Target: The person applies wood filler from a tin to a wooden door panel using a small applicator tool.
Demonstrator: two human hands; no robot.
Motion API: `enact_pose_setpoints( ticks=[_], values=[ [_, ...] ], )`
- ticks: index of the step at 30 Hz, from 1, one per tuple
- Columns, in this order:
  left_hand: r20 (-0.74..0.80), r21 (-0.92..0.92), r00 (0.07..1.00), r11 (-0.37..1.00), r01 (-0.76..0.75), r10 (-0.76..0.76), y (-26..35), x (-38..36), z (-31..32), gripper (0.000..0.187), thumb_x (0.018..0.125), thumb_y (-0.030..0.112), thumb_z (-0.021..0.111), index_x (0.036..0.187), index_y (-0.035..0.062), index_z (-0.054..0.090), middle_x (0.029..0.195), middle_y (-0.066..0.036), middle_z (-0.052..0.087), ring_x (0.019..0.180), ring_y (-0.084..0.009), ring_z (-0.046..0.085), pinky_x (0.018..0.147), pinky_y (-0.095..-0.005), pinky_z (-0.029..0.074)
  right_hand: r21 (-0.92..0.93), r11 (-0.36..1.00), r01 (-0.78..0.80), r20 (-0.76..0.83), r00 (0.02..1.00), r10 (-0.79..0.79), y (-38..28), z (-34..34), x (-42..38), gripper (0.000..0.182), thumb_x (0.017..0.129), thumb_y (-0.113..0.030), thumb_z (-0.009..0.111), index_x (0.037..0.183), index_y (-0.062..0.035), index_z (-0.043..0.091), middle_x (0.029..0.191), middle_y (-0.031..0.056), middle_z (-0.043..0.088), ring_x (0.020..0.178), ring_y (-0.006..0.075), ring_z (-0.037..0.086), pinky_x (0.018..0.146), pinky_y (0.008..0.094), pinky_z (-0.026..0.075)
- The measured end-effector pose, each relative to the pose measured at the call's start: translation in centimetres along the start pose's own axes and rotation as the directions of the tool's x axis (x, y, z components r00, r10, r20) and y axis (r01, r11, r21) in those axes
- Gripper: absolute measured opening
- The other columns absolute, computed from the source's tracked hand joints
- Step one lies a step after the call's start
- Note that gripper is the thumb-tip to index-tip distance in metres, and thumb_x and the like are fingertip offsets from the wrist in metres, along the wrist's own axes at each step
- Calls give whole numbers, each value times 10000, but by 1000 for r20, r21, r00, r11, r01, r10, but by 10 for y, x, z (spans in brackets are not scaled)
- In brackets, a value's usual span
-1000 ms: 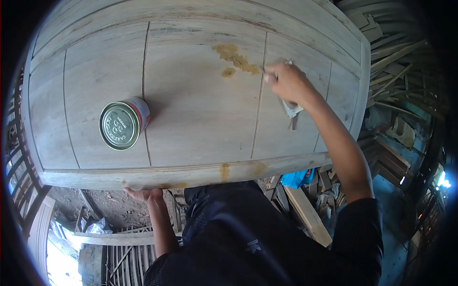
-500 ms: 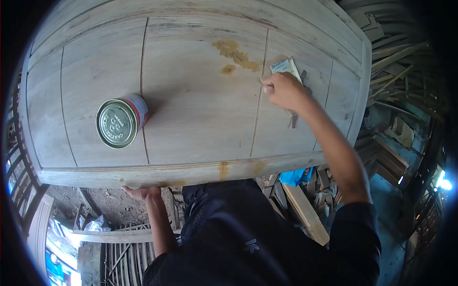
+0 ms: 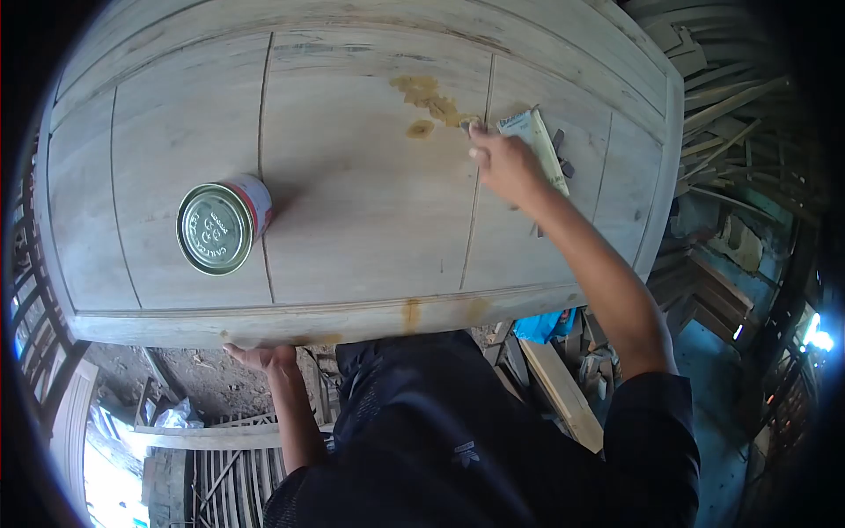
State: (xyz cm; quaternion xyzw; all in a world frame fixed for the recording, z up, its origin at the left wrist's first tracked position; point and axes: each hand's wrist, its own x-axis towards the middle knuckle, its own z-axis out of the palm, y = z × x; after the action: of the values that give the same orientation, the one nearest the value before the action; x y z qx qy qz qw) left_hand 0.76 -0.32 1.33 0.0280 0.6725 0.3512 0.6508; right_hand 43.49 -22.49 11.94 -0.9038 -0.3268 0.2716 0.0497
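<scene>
A large pale wooden panel (image 3: 370, 220) with grooves fills the view in front of me. My right hand (image 3: 510, 167) is closed in a pinch on a small flat greyish piece (image 3: 467, 124), too small to name. This piece touches the right end of a yellow-brown patch (image 3: 431, 99) on the wood. Just beyond that hand lies a folded paper packet (image 3: 547, 150), with dark flat strips (image 3: 561, 150) beside it. At the panel's near edge, my left hand (image 3: 264, 355) grips the wood from below, its fingers partly hidden.
A lidded tin can (image 3: 216, 229) stands on the panel's left part. Wood offcuts (image 3: 731, 106) are piled on the right. Below the near edge are a blue plastic bag (image 3: 544, 326), a plank (image 3: 563, 396) and a slatted wooden piece (image 3: 238, 484).
My right hand has moved slightly left and away from me, bringing the small piece to the yellow-brown patch. More of the paper packet shows. My left hand stays put.
</scene>
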Motion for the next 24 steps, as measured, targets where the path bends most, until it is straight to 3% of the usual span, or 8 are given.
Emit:
enact_pose_setpoints(
  ticks=[3,9,13,15,17,19,21,24],
  values=[
    [41,-33,999,999,-5,7,0,5,-7,865,939,753,368,1555,148,424,1611,-116,401,1473,-350,364,1227,-572,245,-128,988,88,324,945,-42,-1,-32,4,135,931,-140,612,966,-34,688,843,255,688,831,424,696,731,511,505],
    [78,-30,997,999,18,-15,0,16,-15,849,938,739,376,1540,144,439,1600,-118,411,1468,-355,367,1220,-575,259,61,998,10,-148,989,-1,2,16,17,147,923,-158,619,936,-19,664,824,256,677,853,434,683,791,493,521],
    [175,-30,984,999,-10,16,1,14,-12,847,940,739,374,1539,144,436,1599,-118,409,1468,-357,368,1218,-580,258,22,995,-102,408,909,84,-12,-32,10,160,839,-123,658,910,14,697,907,265,719,911,428,708,831,507,564],
    [168,-16,985,999,-30,32,0,6,-10,847,940,739,374,1540,144,433,1600,-117,408,1468,-357,369,1218,-582,258,-31,993,-118,258,958,122,-2,-21,27,165,847,-130,655,918,4,719,929,258,726,933,418,711,846,490,567],
    [103,-55,995,998,6,0,-1,4,-6,824,950,717,384,1539,143,432,1600,-115,410,1468,-358,372,1219,-580,259,140,981,-133,-183,970,158,11,15,33,170,842,-134,652,900,0,740,928,249,731,932,409,715,854,474,570],
    [111,-73,993,997,-17,25,-1,14,-15,816,953,708,393,1545,146,428,1595,-117,417,1467,-358,375,1217,-578,263,-99,984,-149,-101,985,139,-5,12,19,193,840,-126,639,931,3,750,931,246,732,948,404,716,872,463,569],
    [122,-91,991,995,-40,51,-2,20,-27,810,955,698,403,1551,149,423,1591,-119,423,1465,-358,378,1215,-576,266,-38,997,-67,408,910,77,-15,-22,10,205,829,-115,636,947,24,731,942,252,730,954,417,714,864,478,573],
    [246,-96,963,991,-90,111,-2,17,-27,831,962,709,399,1577,149,389,1621,-123,385,1481,-358,353,1220,-576,256,26,997,-78,138,988,74,5,-12,32,167,898,-145,602,974,-20,682,806,261,691,793,390,703,756,480,556]
  ],
)
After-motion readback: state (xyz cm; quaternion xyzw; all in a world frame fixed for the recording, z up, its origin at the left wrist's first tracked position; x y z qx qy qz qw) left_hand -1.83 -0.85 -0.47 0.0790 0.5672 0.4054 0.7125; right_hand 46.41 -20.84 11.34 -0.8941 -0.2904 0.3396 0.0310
